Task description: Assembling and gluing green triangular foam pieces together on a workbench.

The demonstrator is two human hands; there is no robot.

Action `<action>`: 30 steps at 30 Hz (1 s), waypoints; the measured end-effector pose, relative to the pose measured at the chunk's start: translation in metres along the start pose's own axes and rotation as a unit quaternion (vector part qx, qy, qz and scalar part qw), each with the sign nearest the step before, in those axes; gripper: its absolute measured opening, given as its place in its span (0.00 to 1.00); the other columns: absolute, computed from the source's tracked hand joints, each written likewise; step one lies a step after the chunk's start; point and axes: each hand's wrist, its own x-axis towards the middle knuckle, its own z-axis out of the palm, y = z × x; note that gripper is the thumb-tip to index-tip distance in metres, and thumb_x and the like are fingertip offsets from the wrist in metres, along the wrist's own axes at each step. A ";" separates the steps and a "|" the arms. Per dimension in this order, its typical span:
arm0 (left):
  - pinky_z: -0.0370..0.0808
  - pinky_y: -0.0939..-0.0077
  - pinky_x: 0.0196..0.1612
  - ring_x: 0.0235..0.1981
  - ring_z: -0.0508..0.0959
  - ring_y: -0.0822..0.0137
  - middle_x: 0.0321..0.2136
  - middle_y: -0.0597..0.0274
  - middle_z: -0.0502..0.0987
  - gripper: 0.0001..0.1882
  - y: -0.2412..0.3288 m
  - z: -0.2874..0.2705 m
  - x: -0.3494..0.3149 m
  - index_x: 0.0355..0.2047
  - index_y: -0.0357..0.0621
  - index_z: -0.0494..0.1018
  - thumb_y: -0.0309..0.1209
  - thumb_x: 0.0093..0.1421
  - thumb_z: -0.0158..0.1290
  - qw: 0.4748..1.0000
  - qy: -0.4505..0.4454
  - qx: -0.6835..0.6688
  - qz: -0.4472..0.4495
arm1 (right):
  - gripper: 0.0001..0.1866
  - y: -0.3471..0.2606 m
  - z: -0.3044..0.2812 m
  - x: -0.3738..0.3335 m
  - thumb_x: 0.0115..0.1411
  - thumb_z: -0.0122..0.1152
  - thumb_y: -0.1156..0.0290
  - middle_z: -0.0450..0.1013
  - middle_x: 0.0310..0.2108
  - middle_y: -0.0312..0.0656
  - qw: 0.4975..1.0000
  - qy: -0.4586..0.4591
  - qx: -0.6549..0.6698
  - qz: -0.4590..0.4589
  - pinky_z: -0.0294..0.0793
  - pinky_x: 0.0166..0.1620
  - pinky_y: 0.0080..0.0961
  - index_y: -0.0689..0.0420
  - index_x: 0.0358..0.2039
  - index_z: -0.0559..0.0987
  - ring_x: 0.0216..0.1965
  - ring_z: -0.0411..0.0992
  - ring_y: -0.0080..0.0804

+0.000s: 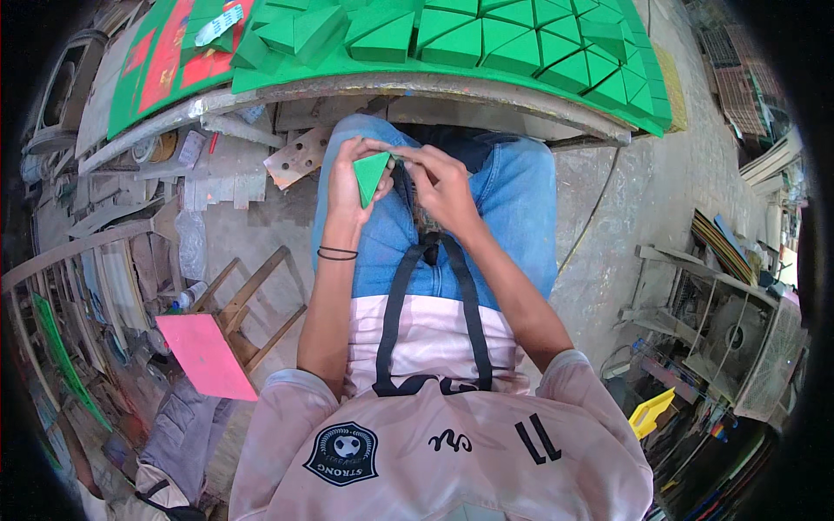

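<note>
Over my lap, my left hand (346, 184) is closed round a green triangular block (372, 176), one flat face of it turned up. My right hand (445, 181) meets it at the block's upper right corner, thumb and fingers pinched together. Whatever sits in that pinch is too small to make out. Just beyond my knees, a bench carries a green board (321, 80) with many more green wedge-shaped blocks (452, 45) on it, tightly packed at the right and looser toward the left.
Red patches mark the board's left end, where a crumpled white-and-blue wrapper (219, 25) lies. A pink-topped stool (207, 354) stands at my left. Scrap wood and a slatted rack (95, 260) fill the far left. At right are a caged fan (737, 334) and a yellow plastic piece (651, 412).
</note>
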 end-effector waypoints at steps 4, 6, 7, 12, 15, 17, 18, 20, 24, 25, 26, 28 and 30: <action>0.59 0.78 0.11 0.10 0.64 0.71 0.19 0.58 0.70 0.23 -0.001 -0.001 0.000 0.30 0.35 0.71 0.44 0.63 0.37 1.000 0.004 0.017 0.013 | 0.13 0.001 -0.001 0.001 0.55 0.53 0.82 0.71 0.25 0.45 1.000 -0.001 0.013 0.002 0.67 0.28 0.25 0.60 0.40 0.79 0.24 0.69 0.31; 0.59 0.78 0.11 0.10 0.64 0.71 0.19 0.58 0.71 0.23 -0.001 -0.001 0.000 0.30 0.35 0.71 0.44 0.62 0.38 1.000 -0.005 0.010 0.023 | 0.13 0.000 -0.002 0.001 0.55 0.53 0.82 0.71 0.25 0.45 1.000 -0.006 0.015 0.008 0.66 0.28 0.24 0.60 0.40 0.79 0.24 0.69 0.31; 0.59 0.78 0.11 0.10 0.64 0.71 0.19 0.58 0.71 0.23 -0.001 0.000 -0.001 0.30 0.35 0.71 0.44 0.62 0.38 1.000 -0.004 0.011 0.021 | 0.13 0.000 -0.002 0.001 0.55 0.52 0.82 0.70 0.25 0.44 1.000 0.000 0.012 0.012 0.67 0.29 0.25 0.60 0.41 0.79 0.25 0.69 0.31; 0.60 0.79 0.11 0.10 0.65 0.71 0.19 0.58 0.70 0.22 -0.001 0.001 0.000 0.30 0.34 0.71 0.42 0.63 0.36 0.999 0.019 0.027 0.027 | 0.14 -0.001 -0.002 0.001 0.55 0.52 0.82 0.71 0.26 0.45 0.999 -0.030 0.019 -0.018 0.69 0.30 0.25 0.60 0.41 0.79 0.25 0.69 0.31; 0.60 0.80 0.12 0.10 0.66 0.71 0.20 0.57 0.72 0.22 -0.002 0.003 -0.001 0.29 0.35 0.71 0.41 0.63 0.36 0.999 0.016 0.039 0.034 | 0.14 -0.001 -0.002 0.003 0.55 0.52 0.82 0.71 0.26 0.45 0.999 0.012 0.010 0.037 0.68 0.30 0.24 0.60 0.42 0.79 0.26 0.69 0.30; 0.61 0.80 0.12 0.11 0.67 0.72 0.20 0.57 0.72 0.22 -0.003 0.004 -0.003 0.29 0.35 0.72 0.41 0.64 0.36 0.996 0.027 0.073 0.045 | 0.14 -0.001 -0.003 0.003 0.55 0.51 0.82 0.72 0.27 0.45 1.000 -0.002 0.008 0.024 0.68 0.30 0.23 0.60 0.41 0.79 0.26 0.70 0.30; 0.62 0.80 0.13 0.12 0.68 0.72 0.21 0.57 0.73 0.22 -0.004 0.005 -0.003 0.29 0.35 0.72 0.40 0.64 0.36 0.991 0.056 0.114 0.052 | 0.14 0.000 -0.003 0.003 0.56 0.51 0.82 0.72 0.27 0.46 1.000 -0.011 0.006 0.029 0.68 0.30 0.23 0.60 0.41 0.79 0.26 0.70 0.30; 0.63 0.80 0.13 0.13 0.68 0.72 0.21 0.57 0.74 0.22 -0.006 0.007 -0.003 0.29 0.35 0.73 0.39 0.64 0.36 0.987 0.055 0.131 0.073 | 0.14 -0.001 -0.004 0.003 0.56 0.51 0.81 0.72 0.26 0.45 0.999 -0.007 0.014 0.028 0.67 0.29 0.23 0.59 0.41 0.79 0.24 0.68 0.29; 0.64 0.80 0.14 0.14 0.69 0.72 0.23 0.57 0.75 0.22 -0.012 0.011 -0.001 0.29 0.34 0.73 0.38 0.64 0.35 0.974 0.098 0.172 0.110 | 0.14 -0.001 -0.005 0.003 0.56 0.51 0.81 0.72 0.26 0.44 0.999 0.003 0.009 0.039 0.66 0.29 0.22 0.59 0.42 0.79 0.24 0.67 0.28; 0.63 0.80 0.14 0.14 0.68 0.72 0.22 0.57 0.74 0.22 -0.013 0.011 0.000 0.31 0.34 0.73 0.39 0.64 0.35 0.968 0.104 0.195 0.122 | 0.14 -0.002 -0.005 0.004 0.56 0.51 0.81 0.72 0.26 0.44 0.999 -0.004 0.009 0.033 0.66 0.29 0.22 0.59 0.42 0.79 0.24 0.67 0.28; 0.63 0.80 0.14 0.14 0.68 0.72 0.22 0.57 0.74 0.22 -0.014 0.011 0.000 0.31 0.34 0.73 0.39 0.64 0.35 0.967 0.097 0.195 0.131 | 0.14 -0.002 -0.005 0.003 0.56 0.51 0.81 0.72 0.26 0.44 0.999 -0.033 0.004 0.036 0.66 0.29 0.22 0.59 0.42 0.79 0.23 0.67 0.28; 0.64 0.79 0.15 0.15 0.68 0.72 0.23 0.56 0.75 0.23 -0.016 0.011 0.001 0.30 0.34 0.73 0.40 0.64 0.33 0.955 0.104 0.221 0.170 | 0.14 -0.002 -0.005 0.003 0.56 0.51 0.82 0.72 0.27 0.47 0.999 -0.001 0.011 0.037 0.68 0.31 0.27 0.60 0.41 0.79 0.25 0.69 0.35; 0.65 0.79 0.17 0.16 0.69 0.71 0.24 0.56 0.75 0.24 -0.018 0.010 0.001 0.30 0.34 0.73 0.40 0.65 0.32 0.958 0.109 0.209 0.163 | 0.14 0.000 -0.005 0.003 0.56 0.51 0.82 0.72 0.27 0.50 0.999 0.023 0.015 0.047 0.70 0.32 0.31 0.60 0.41 0.79 0.26 0.72 0.42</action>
